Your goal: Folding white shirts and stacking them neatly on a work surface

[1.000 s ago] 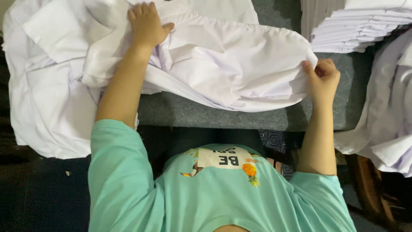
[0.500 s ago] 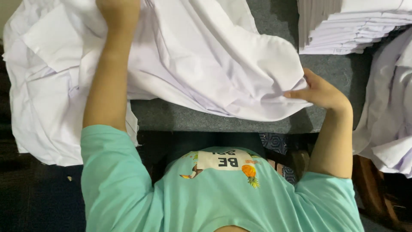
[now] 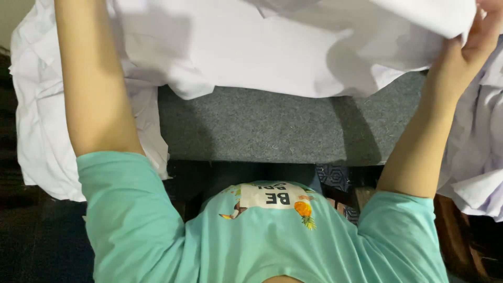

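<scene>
While both arms reach far over the grey felt-covered counter (image 3: pixel 272 131), the right hand (image 3: pixel 479 31) has its fingers pinched on a large white cloth garment (image 3: pixel 251 47) held spread and unfolded above it; the left hand is out of view.

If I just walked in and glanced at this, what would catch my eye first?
Most striking is the big white garment lifted across the top of the view, above the grey felt-covered table. The right hand grips its edge at the upper right; the left arm reaches up out of view at the upper left. More white cloth hangs over the table's left side, and another heap lies at the right.
</scene>
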